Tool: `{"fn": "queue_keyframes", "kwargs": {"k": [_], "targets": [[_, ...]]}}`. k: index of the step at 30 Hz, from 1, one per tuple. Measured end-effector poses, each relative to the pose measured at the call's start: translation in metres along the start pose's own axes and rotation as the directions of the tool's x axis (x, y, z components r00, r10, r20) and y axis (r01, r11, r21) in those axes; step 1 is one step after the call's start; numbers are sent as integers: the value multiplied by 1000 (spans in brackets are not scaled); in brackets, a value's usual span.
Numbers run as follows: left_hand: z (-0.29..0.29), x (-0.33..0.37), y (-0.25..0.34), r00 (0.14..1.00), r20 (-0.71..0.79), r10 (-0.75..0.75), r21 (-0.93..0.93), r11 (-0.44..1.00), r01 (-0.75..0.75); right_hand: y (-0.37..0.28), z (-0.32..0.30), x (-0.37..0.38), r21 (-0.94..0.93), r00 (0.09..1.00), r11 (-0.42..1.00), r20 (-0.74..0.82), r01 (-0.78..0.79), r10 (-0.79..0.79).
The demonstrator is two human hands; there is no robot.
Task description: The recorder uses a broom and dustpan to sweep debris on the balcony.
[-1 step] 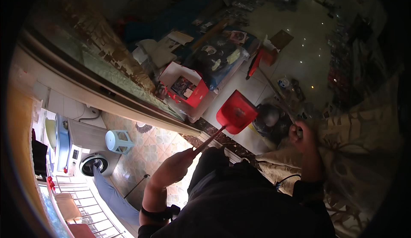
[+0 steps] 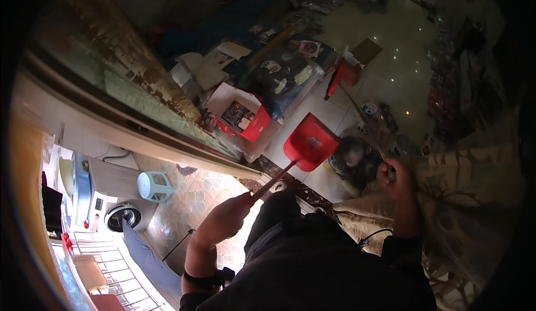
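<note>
My left hand [image 2: 227,217] is closed round the handle of a red dustpan [image 2: 304,153]. The pan is held in front of me, over the pale floor tiles by a dark threshold strip, and a small greyish patch shows in it. On the right, my right hand [image 2: 394,178] is wrapped round the long stick of a broom [image 2: 365,122]. The stick runs away from me to a red-orange broom head [image 2: 347,75] on the tiles, beside a brown piece that looks like cardboard. Shade partly blurs the broom head's lower edge.
A red-and-white open box [image 2: 254,126] stands beyond the dustpan, beside a low surface heaped with clutter. Dark bundled items [image 2: 354,157] lie between pan and broom stick. Left, past a door track, are a blue stool [image 2: 155,186] and a washing machine [image 2: 123,217]. A patterned curtain [image 2: 463,185] hangs right.
The dustpan has shifted slightly away from me and to the right. My right hand and the broom stay almost where they were.
</note>
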State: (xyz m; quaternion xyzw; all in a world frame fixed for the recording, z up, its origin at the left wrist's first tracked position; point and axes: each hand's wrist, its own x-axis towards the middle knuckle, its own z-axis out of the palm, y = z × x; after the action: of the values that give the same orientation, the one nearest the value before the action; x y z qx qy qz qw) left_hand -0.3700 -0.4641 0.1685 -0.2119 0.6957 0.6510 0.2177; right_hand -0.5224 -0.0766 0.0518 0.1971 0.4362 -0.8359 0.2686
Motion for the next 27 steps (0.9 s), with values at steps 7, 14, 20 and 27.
{"fn": "queue_keyframes", "kwargs": {"k": [7, 14, 20, 27], "targets": [[-19, 119, 77, 990, 2, 139, 84, 987, -138, -54, -1, 66, -103, 945, 968, -215, 230, -248], [-62, 251, 126, 905, 262, 336, 206, 896, -393, -101, 33, 158, 2, 892, 967, -385, 255, -235], [-87, 315, 140, 934, 318, 167, 162, 960, -227, -137, 63, 219, -6, 865, 964, -440, 264, -240], [-103, 355, 154, 918, 391, 63, 192, 970, -148, -184, 87, 286, 12, 895, 989, -427, 147, -128]]}}
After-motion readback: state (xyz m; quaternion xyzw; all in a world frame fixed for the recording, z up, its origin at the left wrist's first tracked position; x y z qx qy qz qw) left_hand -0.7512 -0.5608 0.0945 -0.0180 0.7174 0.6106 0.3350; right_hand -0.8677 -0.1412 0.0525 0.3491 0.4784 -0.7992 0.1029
